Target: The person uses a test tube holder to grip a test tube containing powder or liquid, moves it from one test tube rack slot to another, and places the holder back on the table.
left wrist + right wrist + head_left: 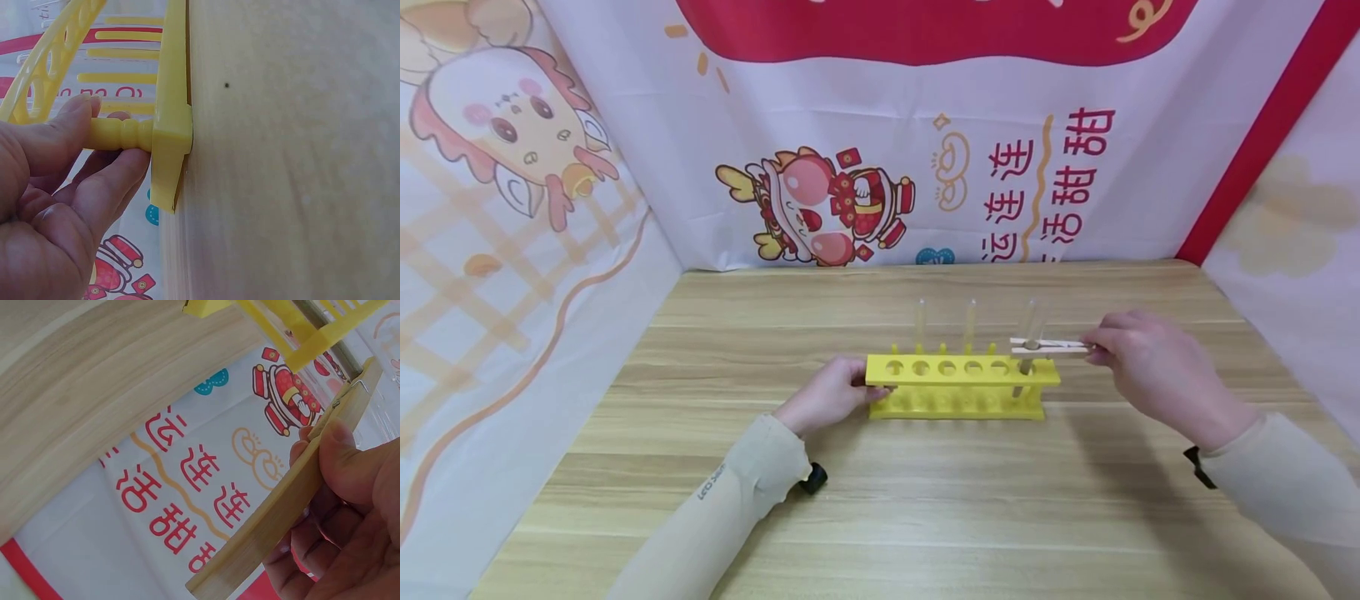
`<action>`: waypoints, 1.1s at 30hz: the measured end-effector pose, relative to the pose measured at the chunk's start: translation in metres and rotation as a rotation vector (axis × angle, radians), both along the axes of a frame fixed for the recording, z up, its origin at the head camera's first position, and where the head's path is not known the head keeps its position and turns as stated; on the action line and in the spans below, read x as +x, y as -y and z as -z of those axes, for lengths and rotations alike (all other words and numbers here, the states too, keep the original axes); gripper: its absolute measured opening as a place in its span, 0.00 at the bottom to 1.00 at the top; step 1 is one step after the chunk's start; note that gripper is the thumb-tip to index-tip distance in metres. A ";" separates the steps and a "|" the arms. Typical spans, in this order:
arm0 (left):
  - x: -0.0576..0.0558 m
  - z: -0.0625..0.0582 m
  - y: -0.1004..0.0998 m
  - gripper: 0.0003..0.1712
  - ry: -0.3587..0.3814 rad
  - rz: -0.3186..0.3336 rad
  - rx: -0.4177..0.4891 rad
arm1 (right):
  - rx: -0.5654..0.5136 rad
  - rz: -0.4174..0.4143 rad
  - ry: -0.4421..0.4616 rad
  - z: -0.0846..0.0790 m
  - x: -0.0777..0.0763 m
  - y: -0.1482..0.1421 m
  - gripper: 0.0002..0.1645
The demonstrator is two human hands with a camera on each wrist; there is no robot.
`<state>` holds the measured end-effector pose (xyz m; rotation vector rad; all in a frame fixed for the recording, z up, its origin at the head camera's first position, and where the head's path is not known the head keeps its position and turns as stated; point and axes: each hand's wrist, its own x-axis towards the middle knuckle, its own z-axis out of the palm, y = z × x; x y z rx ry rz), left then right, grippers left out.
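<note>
A yellow test tube rack [962, 379] stands on the table. My left hand [829, 393] grips its left end, and in the left wrist view thumb and fingers close round the ridged end post [119, 134]. From the right, my right hand [1165, 371] holds a wooden test tube clamp [1063, 345] between thumb and fingers. The clamp's jaws are around a glass test tube [1024, 367] with grey contents low in it. That tube passes through the rack's rightmost hole, slightly tilted. In the right wrist view the clamp [262, 519] shows its metal spring near the tube.
Two clear test tubes, one on the left [921, 323] and another [972, 323], stand on the rack's back pegs. The wood-grain table [925, 508] runs back to a printed cloth [850, 108]. Similar cloth hangs at both sides.
</note>
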<state>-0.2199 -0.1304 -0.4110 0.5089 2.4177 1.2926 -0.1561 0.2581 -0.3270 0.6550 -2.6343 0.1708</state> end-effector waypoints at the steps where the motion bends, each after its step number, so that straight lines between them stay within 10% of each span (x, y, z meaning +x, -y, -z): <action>1: 0.000 0.000 0.000 0.09 -0.002 0.000 0.002 | -0.003 -0.009 -0.007 0.001 0.000 0.000 0.16; 33: 0.002 -0.004 -0.002 0.07 0.008 -0.020 -0.016 | 0.022 0.024 0.058 0.015 0.000 -0.001 0.18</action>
